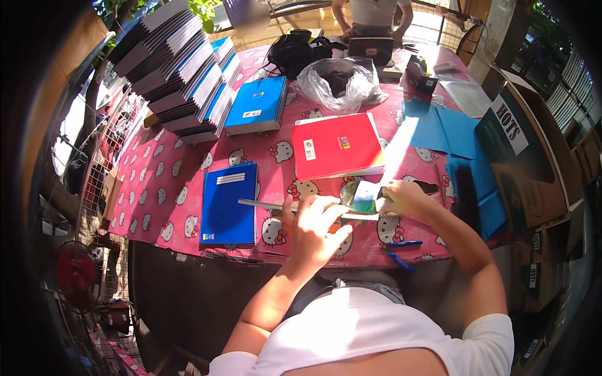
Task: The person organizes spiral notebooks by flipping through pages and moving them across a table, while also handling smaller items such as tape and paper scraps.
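My left hand has its fingers over a thin, whitish-grey, flat piece seen edge-on, its end sticking out to the left; I cannot make out its kind. My right hand is closed at the side of a clear, greenish roll of tape, just above that piece. Bright sunlight washes out part of the right fingers. Left of my hands lies a blue spiral notebook. Beyond them rests a red notebook on a whitish sheet. Two blue pens lie near the table's front edge.
Tall stacks of notebooks rise at the far left, beside a blue notebook pile. A plastic bag and black bag stand behind. Blue covers, black coils and a carton are right. Another person is across the pink tablecloth.
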`<state>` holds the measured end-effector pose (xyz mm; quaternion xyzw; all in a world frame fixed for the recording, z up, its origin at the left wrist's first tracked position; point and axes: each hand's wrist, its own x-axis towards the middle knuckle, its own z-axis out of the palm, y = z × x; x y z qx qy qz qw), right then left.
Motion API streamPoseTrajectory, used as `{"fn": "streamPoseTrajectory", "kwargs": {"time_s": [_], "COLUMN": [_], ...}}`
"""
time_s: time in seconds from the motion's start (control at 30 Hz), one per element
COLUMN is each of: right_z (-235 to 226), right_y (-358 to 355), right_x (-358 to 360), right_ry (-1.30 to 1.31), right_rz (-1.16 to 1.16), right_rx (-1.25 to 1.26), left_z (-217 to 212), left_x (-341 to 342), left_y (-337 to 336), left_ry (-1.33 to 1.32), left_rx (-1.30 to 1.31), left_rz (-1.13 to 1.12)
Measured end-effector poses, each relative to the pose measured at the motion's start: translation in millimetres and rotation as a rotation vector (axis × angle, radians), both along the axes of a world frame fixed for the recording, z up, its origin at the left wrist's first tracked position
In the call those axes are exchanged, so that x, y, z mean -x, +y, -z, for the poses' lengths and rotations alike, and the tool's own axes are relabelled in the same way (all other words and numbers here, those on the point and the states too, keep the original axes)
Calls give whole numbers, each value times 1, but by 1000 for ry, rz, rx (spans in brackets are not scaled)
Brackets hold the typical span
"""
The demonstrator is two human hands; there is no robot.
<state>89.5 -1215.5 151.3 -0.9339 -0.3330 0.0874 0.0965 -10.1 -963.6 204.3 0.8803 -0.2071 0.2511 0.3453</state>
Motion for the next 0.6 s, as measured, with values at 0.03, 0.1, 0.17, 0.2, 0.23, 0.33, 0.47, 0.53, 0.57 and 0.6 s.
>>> {"fn": "streamPoseTrajectory", "kwargs": {"time_s": [0.03, 0.1, 0.17, 0.2, 0.23, 0.33, 0.47, 0.53, 0.57, 0.6], "right_z": [45, 77, 75, 59, 27, -7, -15, -46, -14, -22], "right_y": [-9, -8, -5, 2, 4, -1, -6, -11, -19, -11], "right_x": [1, 4, 3, 5, 6, -2, -4, 0, -19, -13], "right_ry": [-110, -181, -105, -37, 27, 112, 178, 438, 313, 331], "right_rz": [62, 160, 271, 259, 252, 149, -27, 79, -2, -89], "right_rx": [61, 106, 91, -145, -375, -606, -632, -1028, -813, -790], "left_z": [-3, -3, -4, -5, -7, -5, -6, -9, -7, -2], "left_x": [-3, -2, -2, 1, 1, -1, -5, -8, -11, -9], "left_y": [-5, -3, -2, 1, 2, 1, -3, -3, -1, -1], "left_ry": [2, 15, 47, 68, 27, -6, -4, 7, 8, 24], "left_rx": [-22, -34, 25, 49, 41, 4, 35, 25, 30, 39], "left_rz": [-2, -12, -42, -63, -96, -88, -26, -38, -37, -43]}}
